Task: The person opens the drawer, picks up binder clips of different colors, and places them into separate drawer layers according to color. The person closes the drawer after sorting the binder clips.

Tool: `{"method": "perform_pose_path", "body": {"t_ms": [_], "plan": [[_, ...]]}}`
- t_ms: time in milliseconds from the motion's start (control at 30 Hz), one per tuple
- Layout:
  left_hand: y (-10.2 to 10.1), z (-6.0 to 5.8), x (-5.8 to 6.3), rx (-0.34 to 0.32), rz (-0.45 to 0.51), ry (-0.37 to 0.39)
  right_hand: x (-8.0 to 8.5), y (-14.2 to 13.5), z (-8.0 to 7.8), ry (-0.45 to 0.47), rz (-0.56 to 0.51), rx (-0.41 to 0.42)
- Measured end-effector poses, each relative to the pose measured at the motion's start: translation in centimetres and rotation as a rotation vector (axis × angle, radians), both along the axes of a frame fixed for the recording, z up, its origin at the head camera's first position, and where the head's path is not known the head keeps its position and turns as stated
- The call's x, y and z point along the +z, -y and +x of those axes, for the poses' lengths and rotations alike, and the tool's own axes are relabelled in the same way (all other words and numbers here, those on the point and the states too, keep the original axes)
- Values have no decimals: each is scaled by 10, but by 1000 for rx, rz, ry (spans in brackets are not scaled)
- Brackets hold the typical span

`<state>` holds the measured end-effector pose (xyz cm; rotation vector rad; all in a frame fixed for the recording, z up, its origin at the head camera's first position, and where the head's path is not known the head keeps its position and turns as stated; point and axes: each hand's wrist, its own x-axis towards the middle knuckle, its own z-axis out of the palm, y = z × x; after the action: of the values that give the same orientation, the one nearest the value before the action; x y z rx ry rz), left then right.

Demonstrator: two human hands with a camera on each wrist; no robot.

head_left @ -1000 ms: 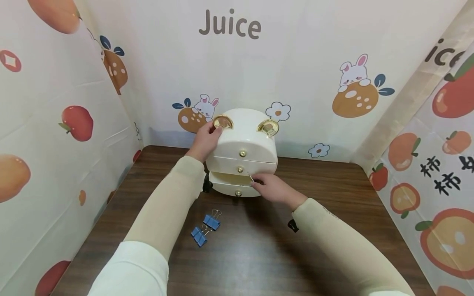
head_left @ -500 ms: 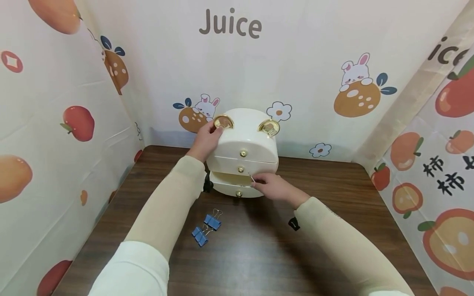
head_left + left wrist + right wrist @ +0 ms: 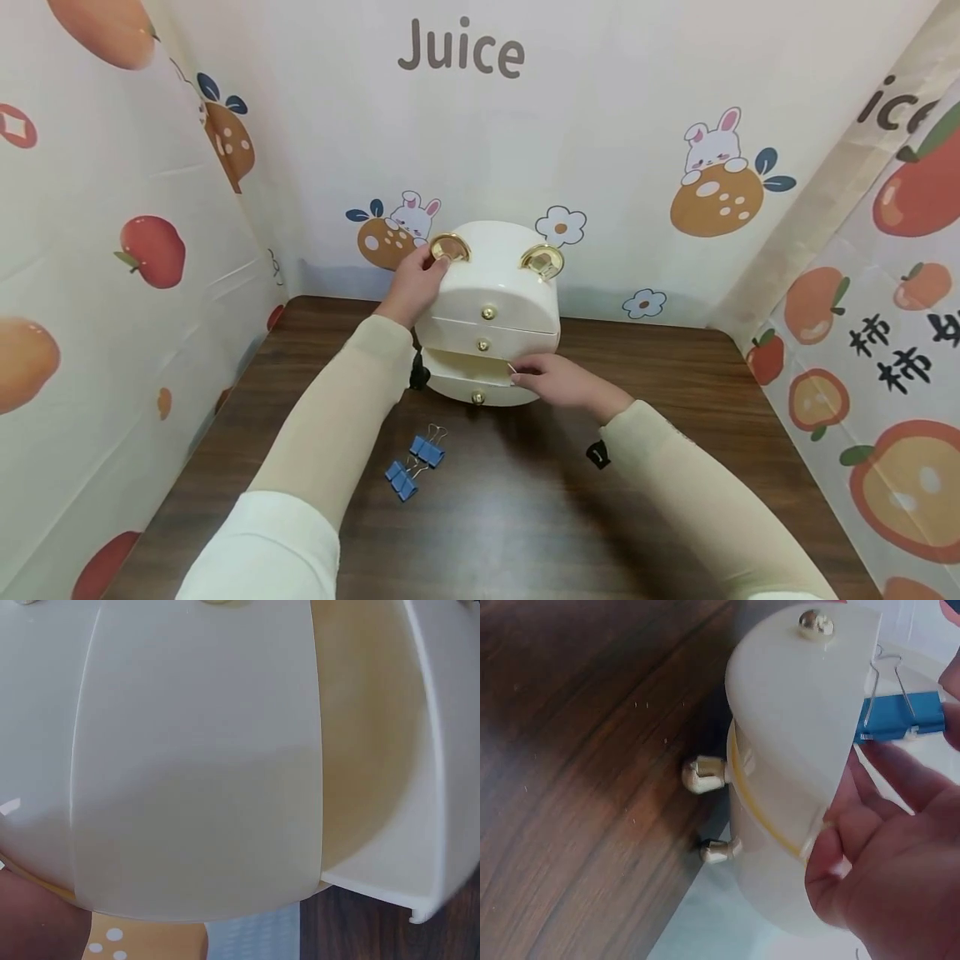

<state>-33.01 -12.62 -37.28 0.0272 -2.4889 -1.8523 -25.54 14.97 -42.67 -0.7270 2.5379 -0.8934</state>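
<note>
A white mini drawer cabinet (image 3: 495, 287) with round gold ears and gold knobs stands before me. My left hand (image 3: 411, 285) holds its upper left side, thumb beside the left gold ear (image 3: 451, 247); only a bit of that hand shows in the left wrist view. The bottom drawer (image 3: 452, 390) is pulled out, and its inside (image 3: 367, 727) looks bare where visible. My right hand (image 3: 558, 385) is at the drawer's right end. Between its thumb and fingers it pinches a blue binder clip (image 3: 906, 716), wire handles up, while other fingers touch the drawer's edge.
Two more blue binder clips (image 3: 427, 451) lie on the dark wooden table (image 3: 525, 533) in front of the cabinet, to the left. Fruit-printed cloth (image 3: 480, 150) hangs behind the cabinet and along both sides.
The bottom drawer has come out slightly further toward me. My right hand has shifted a little down and right with the clip; the left hand holds its place.
</note>
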Motion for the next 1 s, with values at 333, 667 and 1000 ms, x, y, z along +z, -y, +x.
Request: {"method": "perform_pose_path", "body": {"t_ms": [333, 667, 1000], "plan": [[-2, -1, 0, 16, 18, -10, -4, 0, -1, 25, 10, -25], [-1, 1, 0, 8, 18, -1, 6, 14, 4, -82, 49, -123], [-1, 0, -1, 4, 16, -10, -7, 42, 11, -259, 307, -200]]}}
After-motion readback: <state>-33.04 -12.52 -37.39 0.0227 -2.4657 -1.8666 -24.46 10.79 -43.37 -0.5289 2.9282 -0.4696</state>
